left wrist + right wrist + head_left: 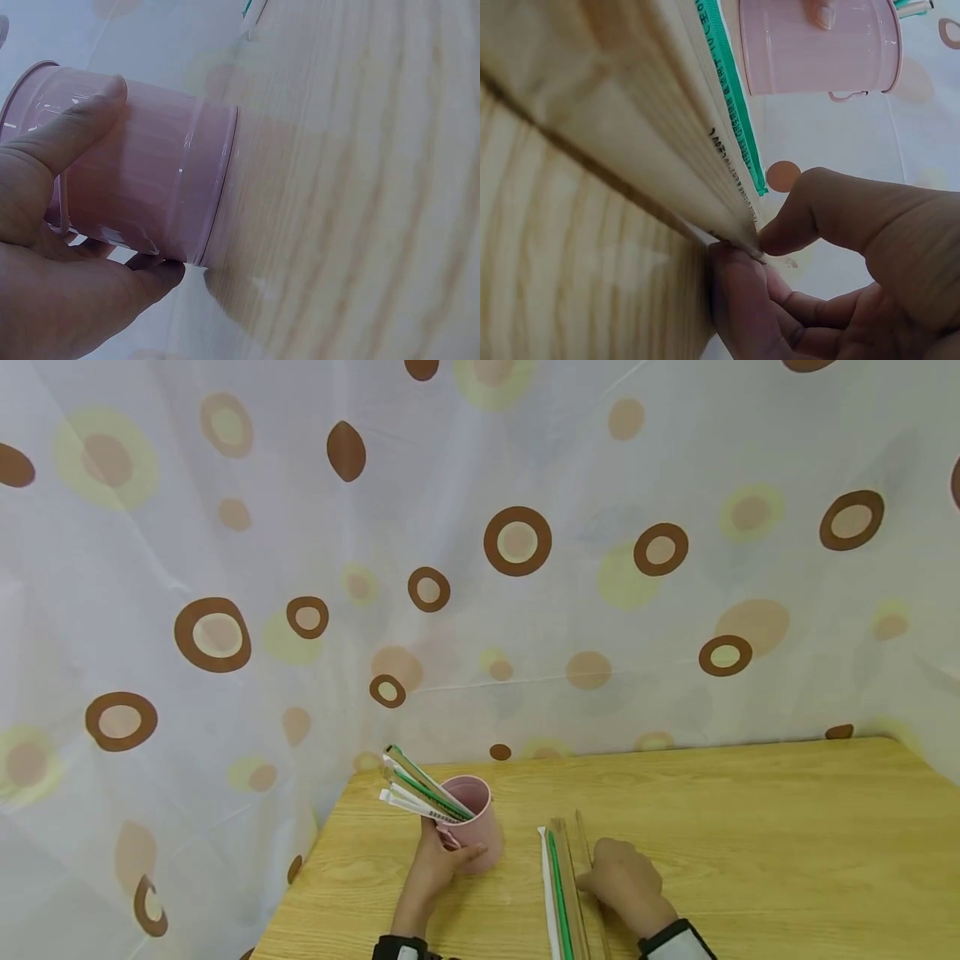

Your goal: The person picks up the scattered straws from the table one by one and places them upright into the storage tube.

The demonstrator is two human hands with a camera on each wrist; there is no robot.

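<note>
— Pink metal, that cup?

— It looks so. It stands upright on the wooden table, near the far left corner by the spotted curtain. The left hand wraps around its side, thumb on the near wall and fingers curled behind by the small handle.

— What is inside it?

— Several wrapped straws, some in white paper with green print, some brownish, leaning out to the left over the rim.

— And the right hand?

— It rests on the table just right of the cup. A bundle of the same wrapped straws lies flat there, running away from the person. The thumb and forefinger pinch at the edge of this bundle; the right wrist view shows the fingertips closing on a paper end.

— Do cup and bundle touch?

— No, they lie near each other, with bare table between.
</note>
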